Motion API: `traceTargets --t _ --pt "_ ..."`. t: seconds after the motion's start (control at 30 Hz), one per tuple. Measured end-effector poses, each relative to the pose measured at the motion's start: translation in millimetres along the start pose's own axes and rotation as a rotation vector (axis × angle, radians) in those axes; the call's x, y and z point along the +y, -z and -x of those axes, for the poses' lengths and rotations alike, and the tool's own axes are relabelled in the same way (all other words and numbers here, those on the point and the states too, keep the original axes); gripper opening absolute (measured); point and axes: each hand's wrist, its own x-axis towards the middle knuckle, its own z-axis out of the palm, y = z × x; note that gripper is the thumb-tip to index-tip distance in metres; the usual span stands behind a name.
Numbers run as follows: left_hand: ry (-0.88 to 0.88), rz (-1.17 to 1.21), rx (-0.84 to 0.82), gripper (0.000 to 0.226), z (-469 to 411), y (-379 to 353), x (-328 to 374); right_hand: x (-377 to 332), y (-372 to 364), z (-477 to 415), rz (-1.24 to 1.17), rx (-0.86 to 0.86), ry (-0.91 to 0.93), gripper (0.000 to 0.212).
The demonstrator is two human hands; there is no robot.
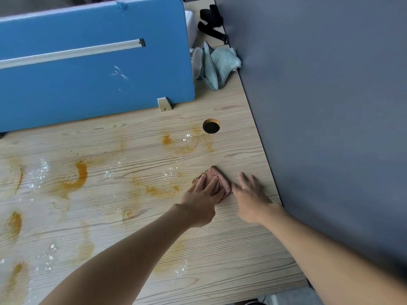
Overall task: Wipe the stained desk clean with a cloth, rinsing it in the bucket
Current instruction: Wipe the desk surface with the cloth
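A light wood-grain desk (136, 219) carries orange-yellow stains (76, 179) and white powder specks across its left and middle. A small folded pink cloth (221, 180) lies near the desk's right side. My left hand (201, 200) presses flat on the cloth with straight fingers. Just right of the cloth, my right hand (251, 198) lies on the desk with fingers spread, its thumb side touching the cloth's edge. No bucket is in view.
A blue divider panel (94, 62) stands along the desk's back edge. A round cable hole (211, 126) sits right of it. Behind lie a light blue cloth (218, 67), a clear plastic container (196, 62) and a black strap (211, 23). A grey partition (330, 106) bounds the right side.
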Motion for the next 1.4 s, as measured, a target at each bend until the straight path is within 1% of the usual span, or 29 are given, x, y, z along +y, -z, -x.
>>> traceTargets --t 0.07,0.13,0.17,0.23,0.27,0.33,0.4,0.57,0.8,0.87,0.9,0.93,1.0,1.03,1.07,1.17,1.27,1.4 --pt "-0.002 0.015 0.005 0.064 -5 5 0 2 0 0 -0.005 -0.032 0.008 0.078" --pt "0.003 0.025 0.001 0.065 0 4 -1 4 6 0 -0.012 -0.059 0.017 0.074" --pt "0.008 0.023 0.002 0.066 6 2 -2 4 12 0 -0.011 -0.039 0.023 0.068" --pt "0.012 0.017 0.0 0.067 16 -2 -7 3 21 -3 0.007 0.054 0.029 0.054" --pt "0.011 0.012 -0.007 0.067 19 -4 -9 3 22 -5 0.01 0.071 0.033 0.057" --pt "0.011 -0.009 -0.02 0.067 20 -4 -12 0 18 -10 0.033 0.028 0.035 0.076" --pt "0.012 -0.019 -0.016 0.067 12 0 -12 0 15 -14 0.049 -0.014 0.031 0.081" --pt "0.022 -0.008 0.029 0.066 -10 17 -8 3 24 -16 0.007 -0.083 0.033 0.079" --pt "0.019 -0.063 0.001 0.07 5 -2 -19 0 29 -16 -0.014 -0.12 0.028 0.082" --pt "0.008 -0.081 0.011 0.069 -2 5 -21 0 30 -15 -0.007 -0.118 0.021 0.079" --pt "0.01 -0.084 0.021 0.069 -8 11 -22 0 33 -16 -0.005 -0.118 0.023 0.074" --pt "0.016 -0.08 0.032 0.068 -14 17 -22 0 36 -17 -0.003 -0.091 0.032 0.066" --pt "0.031 -0.056 0.055 0.067 -24 27 -21 3 43 -22 0.018 0.078 0.049 0.049" --pt "0.03 -0.043 0.053 0.067 -25 27 -21 5 44 -25 0.005 0.142 0.043 0.049" --pt "0.028 -0.031 0.048 0.067 -24 26 -22 7 44 -30 -0.011 0.152 0.037 0.054" --pt "0.034 -0.027 0.044 0.068 -12 16 -31 6 41 -43 0.037 0.04 0.017 0.065" --pt "0.018 -0.04 0.023 0.068 -13 16 -36 5 41 -47 0.036 0.024 0.008 0.066" --pt "0.028 -0.036 0.034 0.068 -37 34 -39 6 41 -45 -0.012 0.008 -0.009 0.07"
